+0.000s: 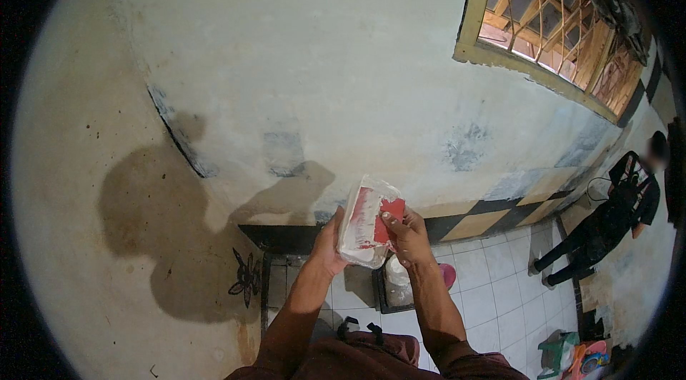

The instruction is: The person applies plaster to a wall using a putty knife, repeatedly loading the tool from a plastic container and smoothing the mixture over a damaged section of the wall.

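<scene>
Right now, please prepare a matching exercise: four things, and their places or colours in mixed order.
1. Red scraper
2. White-smeared rectangular container
3. Barred window
4. Floor tiles

A. White, laid in a grid
B. At the picture's upper right
C. In the right hand
D. In the left hand

Pairs: 1-C, 2-D, 3-B, 4-A

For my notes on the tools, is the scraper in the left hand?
No, the right hand holds the scraper, while the left hand holds the tray.

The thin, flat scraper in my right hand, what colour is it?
Red; the thin, flat scraper in your right hand shows best in the head view.
</scene>
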